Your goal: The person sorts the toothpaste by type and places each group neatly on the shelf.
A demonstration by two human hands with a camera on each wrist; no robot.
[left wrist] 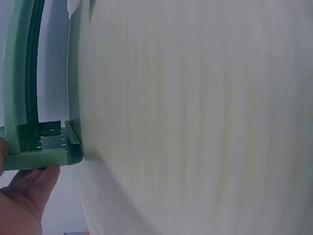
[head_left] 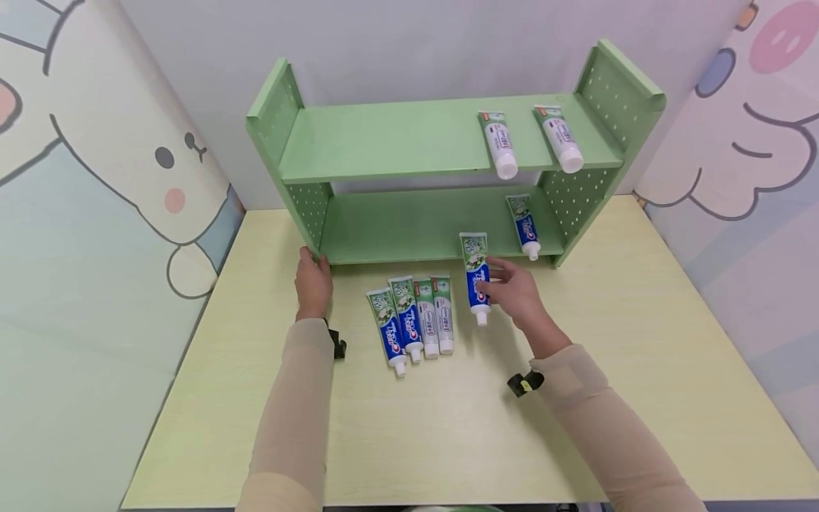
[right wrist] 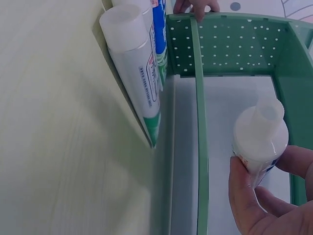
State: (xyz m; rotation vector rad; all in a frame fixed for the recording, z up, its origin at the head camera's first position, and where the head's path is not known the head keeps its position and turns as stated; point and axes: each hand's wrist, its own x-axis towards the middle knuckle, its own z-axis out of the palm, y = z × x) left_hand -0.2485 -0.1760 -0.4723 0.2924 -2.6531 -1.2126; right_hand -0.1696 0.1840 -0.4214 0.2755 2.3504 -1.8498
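Note:
My right hand [head_left: 520,297] pinches a blue and green toothpaste tube [head_left: 475,267] in front of the lower tier, its cap end toward me. In the right wrist view, thumb and fingers sit around the tube's white cap end [right wrist: 259,134]. My left hand [head_left: 313,287] grips the lower front corner of the green two-tier shelf [head_left: 397,139]. The left wrist view has fingers [left wrist: 41,188] against the outside of the side panel [left wrist: 44,159]. Between the hands, two blue and green tubes [head_left: 388,327] and two white and green tubes [head_left: 442,316] lie side by side.
Two white and green tubes [head_left: 499,144] lie on the upper tier at the right. One blue and green tube [head_left: 525,226] is on the lower tier's right side. The shelf stands on a pale wooden table [head_left: 409,441] against the back wall, between cartoon-printed side walls [head_left: 96,142].

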